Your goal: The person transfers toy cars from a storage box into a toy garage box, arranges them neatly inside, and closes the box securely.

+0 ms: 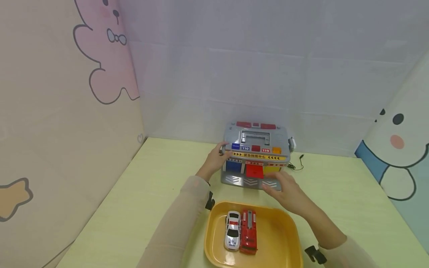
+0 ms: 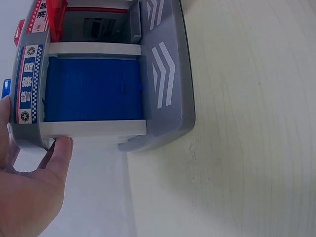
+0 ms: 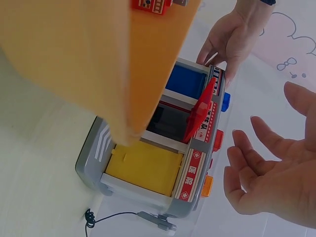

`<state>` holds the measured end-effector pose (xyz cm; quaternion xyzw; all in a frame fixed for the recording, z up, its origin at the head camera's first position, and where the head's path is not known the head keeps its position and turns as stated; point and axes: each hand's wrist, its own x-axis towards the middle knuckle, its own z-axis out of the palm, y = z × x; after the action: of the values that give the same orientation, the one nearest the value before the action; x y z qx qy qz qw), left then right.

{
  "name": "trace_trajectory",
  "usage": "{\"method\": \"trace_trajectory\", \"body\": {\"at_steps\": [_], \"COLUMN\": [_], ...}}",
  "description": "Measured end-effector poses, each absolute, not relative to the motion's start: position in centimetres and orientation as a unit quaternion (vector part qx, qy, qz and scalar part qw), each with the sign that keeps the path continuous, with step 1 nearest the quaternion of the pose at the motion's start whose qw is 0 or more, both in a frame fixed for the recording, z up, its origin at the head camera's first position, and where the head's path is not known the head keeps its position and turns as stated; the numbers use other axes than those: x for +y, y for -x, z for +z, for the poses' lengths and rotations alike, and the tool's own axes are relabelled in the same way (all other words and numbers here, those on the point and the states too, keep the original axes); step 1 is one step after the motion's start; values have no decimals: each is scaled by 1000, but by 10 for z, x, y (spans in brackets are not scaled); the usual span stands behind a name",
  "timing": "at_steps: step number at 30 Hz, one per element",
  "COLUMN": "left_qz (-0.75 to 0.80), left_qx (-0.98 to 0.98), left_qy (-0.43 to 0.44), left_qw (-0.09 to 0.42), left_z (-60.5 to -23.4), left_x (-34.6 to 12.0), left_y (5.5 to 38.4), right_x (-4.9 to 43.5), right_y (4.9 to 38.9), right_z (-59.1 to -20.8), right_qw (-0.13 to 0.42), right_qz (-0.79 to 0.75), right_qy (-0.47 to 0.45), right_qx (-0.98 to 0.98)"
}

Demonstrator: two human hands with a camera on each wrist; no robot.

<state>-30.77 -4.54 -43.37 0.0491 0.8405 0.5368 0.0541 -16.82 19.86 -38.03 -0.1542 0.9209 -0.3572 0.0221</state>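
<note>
A grey toy garage (image 1: 256, 138) with three coloured doors stands near the back wall. Its red door (image 1: 254, 171) is swung up, baring a dark bay; the blue door (image 2: 94, 90) and the yellow door (image 3: 144, 167) are down. My left hand (image 1: 215, 159) grips the garage's left end, thumb against its side and fingers over the top edge. My right hand (image 1: 291, 191) hovers in front of the garage at the right, fingers spread and loosely bent, holding nothing. Between my arms, a white police car (image 1: 232, 230) and a red fire truck (image 1: 248, 232) lie in a yellow tray (image 1: 278, 238).
A black cord (image 1: 296, 165) with a small plug lies right of the garage. On the garage roof are a carry handle (image 1: 255, 137) and blue, red and orange buttons. Cloth walls with cartoon figures surround the pale table (image 1: 134, 193). The tray's rim stands in front of the garage.
</note>
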Motion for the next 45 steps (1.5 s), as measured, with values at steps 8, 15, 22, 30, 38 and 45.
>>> {"method": "trace_trajectory", "body": {"at_steps": [8,15,22,30,38,45], "left_qz": [535,534,528,527,532,531], "left_qx": [841,842,846,847,843,844], "left_qy": [-51,-53,-55,-49,-52,-52], "left_qw": [57,57,54,57,58,57], "left_z": [-432,-432,-431,-428,-425,-427], "left_x": [-45,-46,-46,-47,-50,-50], "left_y": [307,307,307,306,305,307], "right_x": [201,198,193,187,178,177], "right_y": [157,147,140,132,127,123], "right_z": [-383,-390,-398,-407,-416,-424], "right_qw": [55,104,130,141,174,187], "right_qz": [-358,-367,-382,-388,-380,-341], "right_qy": [126,92,80,94,83,137], "right_qx": [924,920,912,906,905,911]}}
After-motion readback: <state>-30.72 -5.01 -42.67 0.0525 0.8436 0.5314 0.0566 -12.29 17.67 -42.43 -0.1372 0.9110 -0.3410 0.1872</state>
